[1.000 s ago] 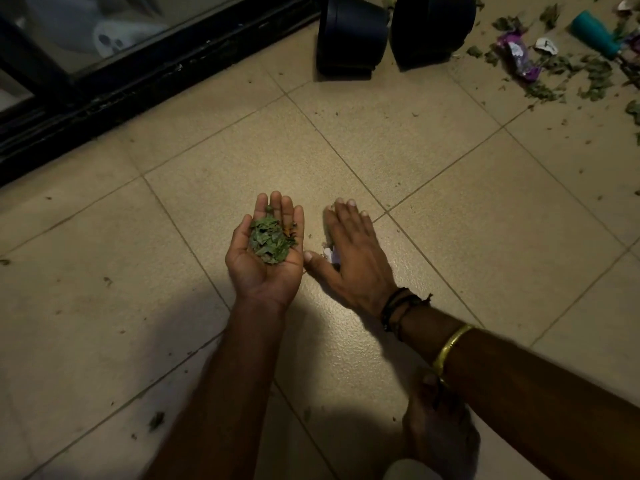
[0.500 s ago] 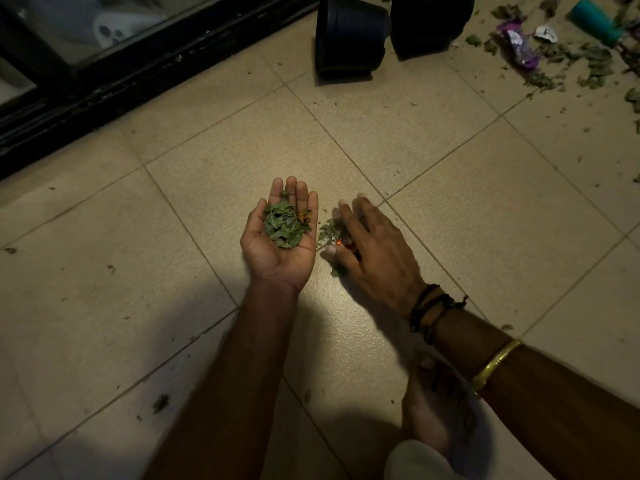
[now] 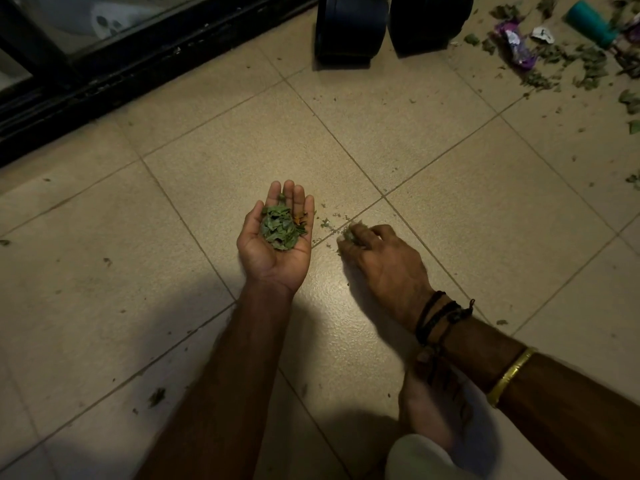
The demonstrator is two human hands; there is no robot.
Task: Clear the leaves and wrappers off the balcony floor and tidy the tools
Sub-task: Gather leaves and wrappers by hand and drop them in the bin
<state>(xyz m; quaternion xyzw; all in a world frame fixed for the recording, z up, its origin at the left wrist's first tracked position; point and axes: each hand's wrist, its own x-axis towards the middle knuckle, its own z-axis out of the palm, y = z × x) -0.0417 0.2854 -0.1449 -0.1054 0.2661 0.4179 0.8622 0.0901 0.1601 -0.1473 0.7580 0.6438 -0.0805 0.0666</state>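
I see L hand (image 3: 275,247) palm-up, flat, leaf pile (image 3: 280,230) running 12–6; R hand (image 3: 386,263) at 3, curled, pinching scraps (image 3: 349,233).

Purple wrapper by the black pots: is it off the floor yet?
No, the purple wrapper lies on the floor tiles among scattered leaves, right of the black pots.

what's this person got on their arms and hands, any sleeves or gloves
No sleeves or gloves: both forearms are bare. The left hand and its wrist wear nothing. Behind the right hand, the wrist wears several black cord bracelets with knotted ends, and farther up the forearm sits a plain gold metal bangle.
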